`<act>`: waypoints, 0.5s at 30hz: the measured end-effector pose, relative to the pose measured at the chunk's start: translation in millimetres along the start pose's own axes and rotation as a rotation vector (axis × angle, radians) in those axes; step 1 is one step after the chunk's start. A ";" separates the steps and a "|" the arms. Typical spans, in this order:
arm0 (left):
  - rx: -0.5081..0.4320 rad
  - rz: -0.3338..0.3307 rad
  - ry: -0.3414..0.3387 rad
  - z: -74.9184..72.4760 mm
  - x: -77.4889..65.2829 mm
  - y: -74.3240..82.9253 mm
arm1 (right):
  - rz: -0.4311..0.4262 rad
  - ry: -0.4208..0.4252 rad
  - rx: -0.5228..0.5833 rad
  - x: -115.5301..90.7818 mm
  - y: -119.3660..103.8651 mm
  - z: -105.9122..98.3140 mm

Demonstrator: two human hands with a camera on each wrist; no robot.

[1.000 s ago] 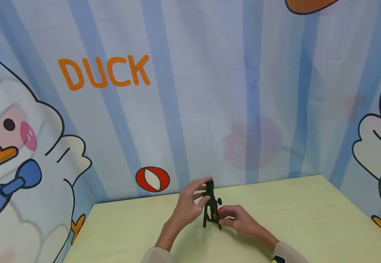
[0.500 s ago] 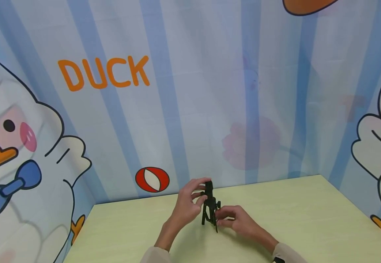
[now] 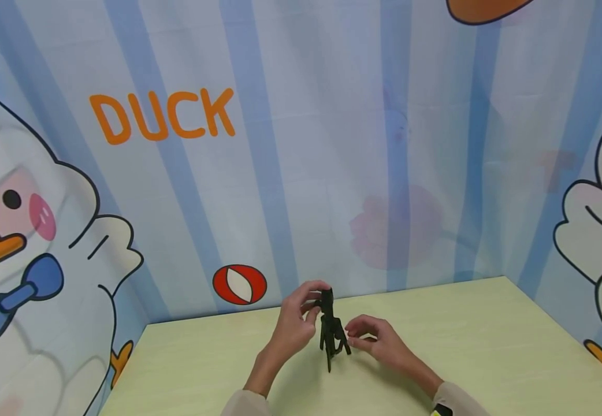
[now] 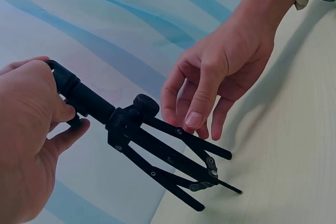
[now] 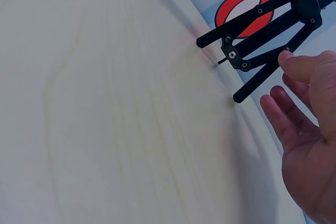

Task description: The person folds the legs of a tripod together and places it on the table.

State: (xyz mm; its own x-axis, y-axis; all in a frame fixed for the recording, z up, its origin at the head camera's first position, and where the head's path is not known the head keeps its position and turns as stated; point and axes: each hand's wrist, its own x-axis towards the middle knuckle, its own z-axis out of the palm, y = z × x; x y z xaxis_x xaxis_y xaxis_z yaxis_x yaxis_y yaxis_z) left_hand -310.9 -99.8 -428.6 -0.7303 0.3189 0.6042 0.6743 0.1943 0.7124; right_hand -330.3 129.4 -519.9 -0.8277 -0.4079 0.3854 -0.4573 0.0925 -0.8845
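A small black tripod [image 3: 327, 323] stands near the middle of the table, its legs partly spread. My left hand [image 3: 294, 326] grips its top end, with thumb and fingers around the head. In the left wrist view the tripod's column [image 4: 97, 102], a round side knob [image 4: 146, 105] and the hinged legs show clearly. My right hand [image 3: 384, 345] is just right of the legs with fingers loosely bent, holding nothing. Its thumb tip overlaps one leg [image 5: 255, 85] in the right wrist view.
The pale wood-grain table [image 3: 218, 358] extends on both sides of the hands. Behind it hangs a blue-striped cloth backdrop [image 3: 332, 144] with duck drawings and orange lettering, meeting the table's back edge.
The tripod has turned about its upright axis in my left hand, so its legs and knob face differently. My right hand has drawn slightly to the right, away from the legs.
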 end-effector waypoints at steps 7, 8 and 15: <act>0.001 0.002 0.011 0.9 0.3 -0.4 | -0.017 -0.049 0.036 0.7 -1.7 3.8; -0.001 0.003 0.012 0.9 0.3 -0.3 | -0.018 -0.054 0.036 0.7 -2.4 4.4; 0.000 0.033 0.024 0.3 0.5 -0.9 | 0.002 -0.080 0.027 0.4 -4.1 6.4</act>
State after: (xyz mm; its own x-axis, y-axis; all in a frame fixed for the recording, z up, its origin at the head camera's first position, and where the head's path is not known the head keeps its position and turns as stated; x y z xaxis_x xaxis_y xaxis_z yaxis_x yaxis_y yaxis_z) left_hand -311.9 -99.6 -429.0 -0.7103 0.3025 0.6356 0.6978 0.1837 0.6923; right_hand -326.6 123.0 -517.7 -0.7994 -0.4789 0.3628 -0.4461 0.0687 -0.8923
